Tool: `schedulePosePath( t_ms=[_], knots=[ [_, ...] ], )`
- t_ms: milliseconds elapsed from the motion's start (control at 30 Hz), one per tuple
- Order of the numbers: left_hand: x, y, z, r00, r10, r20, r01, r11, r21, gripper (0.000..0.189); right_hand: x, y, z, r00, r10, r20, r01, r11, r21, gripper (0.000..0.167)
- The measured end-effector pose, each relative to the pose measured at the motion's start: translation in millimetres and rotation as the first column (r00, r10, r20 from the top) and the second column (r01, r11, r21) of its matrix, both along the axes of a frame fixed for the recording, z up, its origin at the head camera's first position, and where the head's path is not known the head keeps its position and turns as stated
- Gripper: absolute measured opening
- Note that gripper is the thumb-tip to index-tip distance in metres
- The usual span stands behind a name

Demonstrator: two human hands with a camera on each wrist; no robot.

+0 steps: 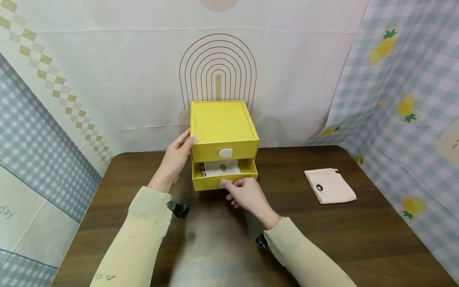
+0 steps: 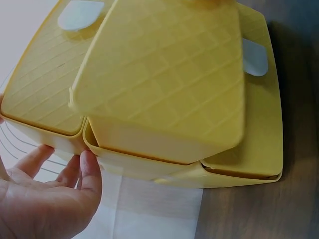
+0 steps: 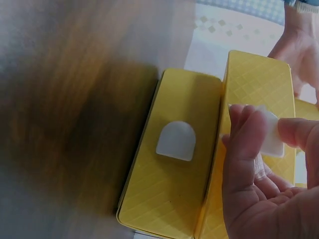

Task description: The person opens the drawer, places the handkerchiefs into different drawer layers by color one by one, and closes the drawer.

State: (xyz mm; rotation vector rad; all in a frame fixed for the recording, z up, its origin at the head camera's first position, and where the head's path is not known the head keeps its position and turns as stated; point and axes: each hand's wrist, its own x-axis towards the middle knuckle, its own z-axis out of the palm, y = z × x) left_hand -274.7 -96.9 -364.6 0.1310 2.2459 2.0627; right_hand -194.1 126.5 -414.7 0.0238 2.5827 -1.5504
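Note:
A yellow drawer cabinet point(image 1: 224, 119) with white tab handles stands at the back of the table. Its middle drawer point(image 1: 206, 183) sticks out at the front, and a white item with a greenish print point(image 1: 213, 169) lies inside. My right hand point(image 1: 249, 195) pinches that drawer's white handle point(image 3: 272, 137) between thumb and fingers. Against the cabinet's left side rests my left hand point(image 1: 175, 157), its thumb at the top edge and its fingertips touching the side wall. The bottom drawer point(image 3: 172, 184) sits closed below, as the right wrist view shows.
A folded pink cloth point(image 1: 331, 186) with a small black round mark lies on the brown table point(image 1: 287, 239), right of the cabinet. Printed fabric point(image 1: 143, 79) hangs behind the table, with checked cloth point(image 1: 398, 119) along the right.

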Motion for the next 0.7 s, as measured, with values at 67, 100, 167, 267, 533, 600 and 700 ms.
schedulePosePath(
  t_ms=[67, 100, 167, 267, 533, 600, 700],
  knots=[
    [-1.1, 0.3, -1.6, 1.000, 0.009, -0.013, -0.009, 1.000, 0.016, 0.067, -7.9, -1.5, 0.0, 1.000, -0.012, 0.000, 0.012, 1.000, -0.009, 0.052],
    [-1.9, 0.6, -2.5, 1.000, 0.013, -0.019, -0.012, 1.000, 0.024, 0.067, -12.2, -2.3, 0.3, 1.000, -0.017, -0.001, 0.017, 1.000, -0.013, 0.054],
    [-3.1, 1.2, -4.2, 0.999, 0.020, -0.031, -0.019, 0.999, 0.044, 0.066, -22.3, -3.7, -0.2, 0.999, -0.030, -0.013, 0.030, 0.999, -0.012, 0.057],
    [-3.4, 2.9, -5.3, 0.999, 0.025, -0.042, -0.023, 0.998, 0.057, 0.064, -37.0, -5.1, 0.1, 0.999, -0.041, -0.023, 0.041, 0.999, -0.017, 0.059],
    [-4.2, 4.6, -4.9, 0.998, 0.037, -0.043, -0.034, 0.998, 0.051, 0.063, -48.0, -5.4, 1.6, 0.998, -0.056, 0.005, 0.057, 0.998, -0.028, 0.059],
    [-4.4, 3.1, -5.3, 0.998, 0.043, -0.047, -0.041, 0.998, 0.048, 0.063, -49.4, -6.5, 1.8, 0.999, -0.052, 0.010, 0.052, 0.998, -0.032, 0.060],
    [-5.1, 0.8, -6.7, 0.997, 0.051, -0.053, -0.048, 0.998, 0.047, 0.063, -51.5, -8.2, 1.0, 0.999, -0.046, 0.019, 0.047, 0.998, -0.036, 0.060]
  ],
)
